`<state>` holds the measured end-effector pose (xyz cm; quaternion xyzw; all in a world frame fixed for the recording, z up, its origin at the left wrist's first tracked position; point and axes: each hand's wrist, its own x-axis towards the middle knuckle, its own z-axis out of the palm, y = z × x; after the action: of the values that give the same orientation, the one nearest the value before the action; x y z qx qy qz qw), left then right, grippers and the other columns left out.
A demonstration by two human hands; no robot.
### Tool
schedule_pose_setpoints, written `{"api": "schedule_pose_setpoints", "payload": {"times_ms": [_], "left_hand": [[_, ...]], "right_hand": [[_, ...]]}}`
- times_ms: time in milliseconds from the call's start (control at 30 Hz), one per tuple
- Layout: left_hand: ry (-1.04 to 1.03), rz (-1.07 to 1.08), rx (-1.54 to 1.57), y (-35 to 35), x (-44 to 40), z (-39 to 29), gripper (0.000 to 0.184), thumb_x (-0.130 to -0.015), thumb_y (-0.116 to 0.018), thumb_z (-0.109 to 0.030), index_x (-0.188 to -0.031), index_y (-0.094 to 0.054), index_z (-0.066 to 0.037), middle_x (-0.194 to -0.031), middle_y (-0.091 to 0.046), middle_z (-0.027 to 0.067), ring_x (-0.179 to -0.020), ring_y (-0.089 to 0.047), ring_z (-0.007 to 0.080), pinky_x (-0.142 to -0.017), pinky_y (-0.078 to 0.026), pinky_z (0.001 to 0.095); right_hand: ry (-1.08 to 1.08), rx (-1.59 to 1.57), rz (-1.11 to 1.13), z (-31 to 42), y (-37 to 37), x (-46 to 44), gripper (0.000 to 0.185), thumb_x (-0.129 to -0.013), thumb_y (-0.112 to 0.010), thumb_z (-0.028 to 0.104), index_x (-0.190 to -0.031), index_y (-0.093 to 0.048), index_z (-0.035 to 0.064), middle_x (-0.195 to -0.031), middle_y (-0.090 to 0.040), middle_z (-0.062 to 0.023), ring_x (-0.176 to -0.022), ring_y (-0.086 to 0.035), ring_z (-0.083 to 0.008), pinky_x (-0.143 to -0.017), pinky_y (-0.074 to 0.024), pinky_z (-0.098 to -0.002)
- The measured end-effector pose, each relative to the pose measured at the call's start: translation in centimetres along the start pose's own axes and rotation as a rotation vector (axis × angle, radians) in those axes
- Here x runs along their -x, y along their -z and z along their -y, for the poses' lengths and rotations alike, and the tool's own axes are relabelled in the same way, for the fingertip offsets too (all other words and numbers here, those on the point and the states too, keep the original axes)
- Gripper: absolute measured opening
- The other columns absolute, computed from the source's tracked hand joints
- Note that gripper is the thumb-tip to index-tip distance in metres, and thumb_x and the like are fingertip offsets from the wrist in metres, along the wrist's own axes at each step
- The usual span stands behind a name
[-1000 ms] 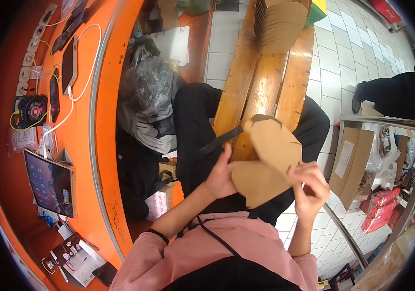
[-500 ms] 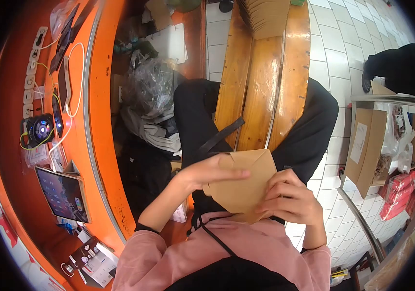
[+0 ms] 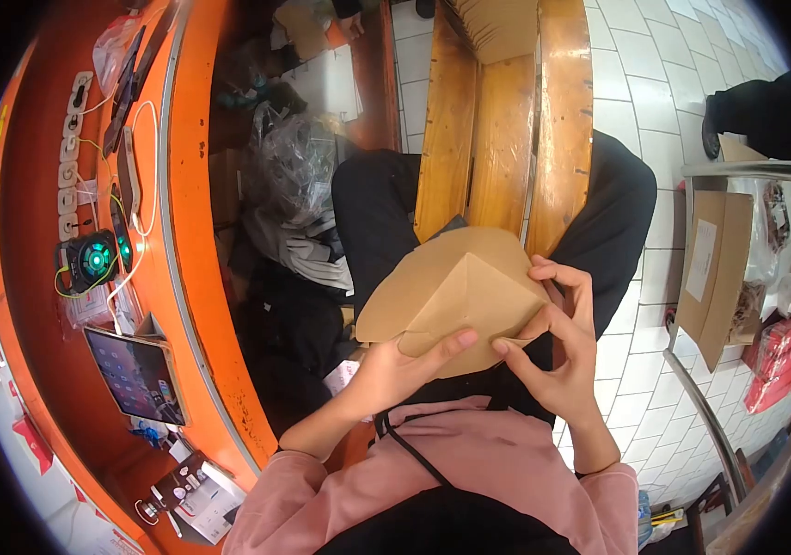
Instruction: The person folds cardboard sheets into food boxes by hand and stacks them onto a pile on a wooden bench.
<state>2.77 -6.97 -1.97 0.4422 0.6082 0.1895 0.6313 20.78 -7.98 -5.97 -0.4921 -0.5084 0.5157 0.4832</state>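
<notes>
Between my two hands is a brown kraft paper box [image 3: 451,296], part folded, with creased panels meeting at a corner and a rounded flap on its left. My left hand [image 3: 404,370] grips its lower left side, thumb laid on the paper and fingers hidden underneath. At the lower right edge, my right hand [image 3: 557,347] pinches a corner fold between thumb and fingers. The box is held above my lap, in front of the near end of a wooden bench [image 3: 502,139].
A stack of brown kraft pieces [image 3: 497,28] lies on the bench's far end. On the left, an orange counter [image 3: 192,277] holds a tablet [image 3: 136,375] and a small fan [image 3: 95,259]. A metal rack with a cardboard box [image 3: 710,268] stands right. Another person's hand [image 3: 351,23] shows at top.
The kraft box has turned and risen slightly, showing its creased corner and rounded flap. My left hand has moved lower; my right hand has opened from curled fingers to a pinch at the edge.
</notes>
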Motion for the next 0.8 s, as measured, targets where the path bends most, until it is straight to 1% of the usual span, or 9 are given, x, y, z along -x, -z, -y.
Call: {"api": "schedule_pose_setpoints", "payload": {"times_ms": [200, 367, 467, 533, 600, 667, 733, 767, 800], "left_hand": [[0.022, -0.043, 0.203, -1.3, 0.6, -1.4, 0.032, -0.083, -0.063, -0.015, -0.109, -0.053, 0.002, -0.099, -0.060, 0.0071, -0.087, -0.057, 0.0125, -0.073, -0.048, 0.0253], [-0.005, -0.013, 0.178, -1.2, 0.4, -2.1, 0.032, -0.083, -0.062, -0.013, -0.111, -0.052, 0.001, -0.102, -0.059, 0.0083, -0.091, -0.057, 0.0132, -0.076, -0.047, 0.0260], [0.043, 0.022, 0.200, -0.5, -0.1, -1.9, 0.035, -0.083, -0.062, -0.013, -0.113, -0.051, 0.001, -0.104, -0.058, 0.0095, -0.093, -0.057, 0.0142, -0.078, -0.047, 0.0275], [0.091, 0.044, 0.214, 0.3, -0.5, -1.8, 0.036, -0.083, -0.062, -0.014, -0.114, -0.050, 0.001, -0.106, -0.057, 0.0103, -0.095, -0.056, 0.0149, -0.080, -0.048, 0.0286], [0.305, 0.145, 0.548, 0.8, -1.0, -1.8, 0.040, -0.085, -0.060, -0.018, -0.118, -0.047, 0.000, -0.110, -0.056, 0.0109, -0.098, -0.056, 0.0164, -0.081, -0.047, 0.0303], [0.293, 0.192, 0.580, 1.7, -1.0, -1.8, 0.042, -0.085, -0.059, -0.020, -0.119, -0.046, 0.000, -0.111, -0.055, 0.0111, -0.099, -0.055, 0.0167, -0.082, -0.047, 0.0301], [0.281, 0.235, 0.613, 2.1, -1.0, -1.6, 0.043, -0.086, -0.058, -0.021, -0.121, -0.044, 0.000, -0.112, -0.054, 0.0112, -0.099, -0.055, 0.0170, -0.082, -0.047, 0.0300], [0.269, 0.241, 0.602, 2.3, -0.9, -1.4, 0.044, -0.086, -0.058, -0.021, -0.122, -0.043, -0.001, -0.112, -0.054, 0.0109, -0.099, -0.055, 0.0168, -0.082, -0.046, 0.0297], [0.259, 0.248, 0.591, 2.4, -0.8, -1.1, 0.045, -0.086, -0.058, -0.022, -0.123, -0.043, -0.001, -0.112, -0.054, 0.0106, -0.100, -0.055, 0.0166, -0.082, -0.046, 0.0293]], "right_hand": [[0.064, -0.050, -0.040, 0.9, 1.1, -0.2, 0.020, -0.066, -0.067, -0.004, -0.060, -0.048, -0.0002, -0.113, -0.036, -0.0153, -0.120, -0.037, -0.0361, -0.099, -0.0335, -0.0472], [0.109, -0.080, -0.042, 1.2, 1.8, -0.4, 0.019, -0.068, -0.065, -0.004, -0.061, -0.049, 0.0003, -0.112, -0.037, -0.0146, -0.119, -0.039, -0.0359, -0.099, -0.0333, -0.0461], [0.049, -0.036, 0.082, 1.4, 2.2, -0.7, 0.019, -0.068, -0.068, -0.002, -0.062, -0.050, 0.0014, -0.112, -0.038, -0.0135, -0.116, -0.042, -0.0331, -0.097, -0.0355, -0.0435], [0.064, 0.147, 0.102, 1.5, 2.0, -0.9, 0.020, -0.066, -0.072, 0.003, -0.065, -0.052, 0.0025, -0.112, -0.039, -0.0127, -0.110, -0.045, -0.0306, -0.093, -0.0375, -0.0413], [0.058, 0.152, 0.098, 2.0, 1.7, -1.0, 0.021, -0.065, -0.074, 0.005, -0.069, -0.053, 0.0024, -0.111, -0.040, -0.0127, -0.108, -0.046, -0.0300, -0.091, -0.0383, -0.0407], [0.056, 0.164, 0.096, 2.6, 1.9, -1.2, 0.023, -0.064, -0.075, 0.007, -0.072, -0.053, 0.0023, -0.110, -0.041, -0.0126, -0.105, -0.047, -0.0295, -0.090, -0.0391, -0.0402], [-0.029, 0.043, 0.173, 3.0, 2.6, -1.3, 0.025, -0.064, -0.076, 0.007, -0.076, -0.054, 0.0026, -0.109, -0.044, -0.0138, -0.105, -0.048, -0.0290, -0.089, -0.0398, -0.0395], [-0.021, 0.074, 0.223, 2.9, 2.7, -1.1, 0.034, -0.062, -0.076, 0.000, -0.086, -0.052, 0.0025, -0.111, -0.043, -0.0128, -0.108, -0.046, -0.0243, -0.093, -0.0395, -0.0363], [-0.016, 0.086, 0.230, 3.0, 2.1, -1.0, 0.034, -0.062, -0.076, 0.000, -0.086, -0.052, 0.0025, -0.111, -0.043, -0.0128, -0.108, -0.046, -0.0243, -0.093, -0.0395, -0.0363]]}}
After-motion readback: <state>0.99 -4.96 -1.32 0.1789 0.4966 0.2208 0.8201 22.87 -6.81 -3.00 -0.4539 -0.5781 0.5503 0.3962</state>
